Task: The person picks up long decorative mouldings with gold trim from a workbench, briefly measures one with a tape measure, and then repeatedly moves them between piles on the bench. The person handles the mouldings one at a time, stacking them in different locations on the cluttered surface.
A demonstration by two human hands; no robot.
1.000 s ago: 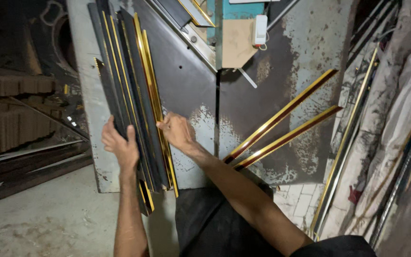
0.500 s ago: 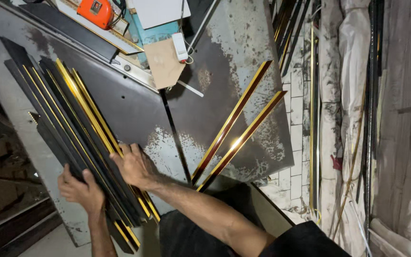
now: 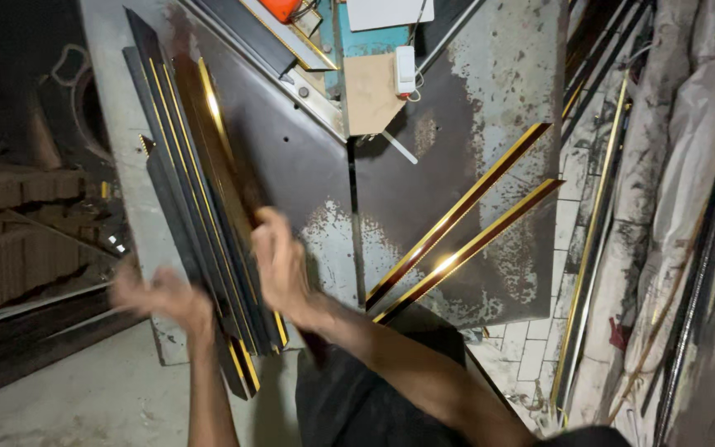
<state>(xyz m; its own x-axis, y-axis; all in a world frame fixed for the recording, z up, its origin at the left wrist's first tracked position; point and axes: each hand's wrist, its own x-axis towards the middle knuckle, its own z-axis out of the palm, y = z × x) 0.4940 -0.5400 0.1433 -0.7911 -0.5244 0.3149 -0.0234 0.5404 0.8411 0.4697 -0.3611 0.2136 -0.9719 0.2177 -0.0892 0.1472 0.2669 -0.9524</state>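
A bundle of long black and gold moulding strips point(image 3: 196, 190) lies on a worn metal saw table point(image 3: 490, 116), running from top left to the near edge. My right hand point(image 3: 279, 265) rests on the right side of the bundle, fingers curled over a strip. At the bundle's left edge near its lower end is my left hand point(image 3: 163, 294), blurred by motion; its grip cannot be made out. Two more gold-edged strips point(image 3: 457, 240) lie diagonally on the table to the right, apart from both hands.
A saw fence point(image 3: 275, 41), a teal machine body point(image 3: 370, 37) with a white switch and an orange tool point(image 3: 279, 8) sit at the table's far side. Long strips and wrapped bundles point(image 3: 688, 207) lean at the right. Stacked material point(image 3: 10, 240) lies at the left over concrete floor.
The view swung back so the bundle stands steeper in frame. Both hands stayed at the bundle's lower end; the left hand is now moving fast and blurred.
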